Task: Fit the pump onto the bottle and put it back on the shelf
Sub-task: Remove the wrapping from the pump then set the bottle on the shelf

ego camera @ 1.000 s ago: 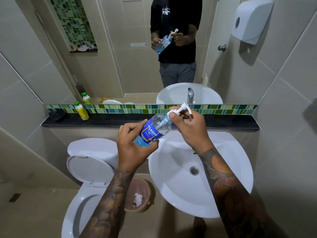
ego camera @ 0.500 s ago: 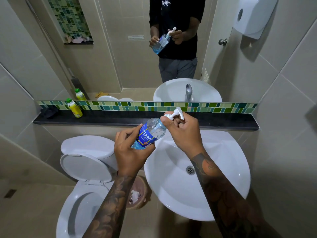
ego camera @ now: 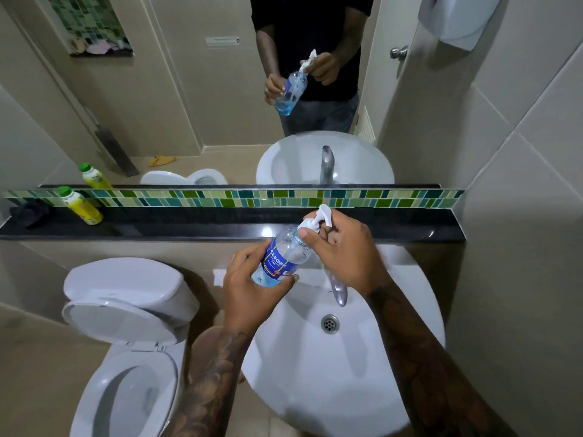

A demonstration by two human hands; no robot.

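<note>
Above the white sink (ego camera: 315,389), in the head view, we are finding both hands engaged on one clear bottle (ego camera: 284,257). We are seeing the left hand (ego camera: 252,288) wrapping its fingers and thumb around the lower body of the bottle, closed on it, with the blue label facing up toward the camera. We are noting the bottle is tilting, its neck pointing up and to the right, and blue liquid is showing in its lower end. We are observing the right hand (ego camera: 340,250) pinching the white pump (ego camera: 320,217) at the bottle's neck, thumb and fingers closed around the pump's collar. We cannot tell whether the pump is fully seated. We are recording that the bottle is being held off every surface, just in front of the black shelf (ego camera: 157,230) and over the rear edge of the sink, near the chrome tap (ego camera: 337,288).

We are finding a yellow bottle with a green cap (ego camera: 80,206) standing upright at the left end of the shelf, well apart from the hands, with a dark bundle (ego camera: 28,212) beside it. We are noting a band of green tiles (ego camera: 378,201) running behind the shelf, and a mirror (ego camera: 189,89) above it reflecting the same grip. We are seeing a white toilet (ego camera: 126,326) with its lid raised to the left of the sink.
</note>
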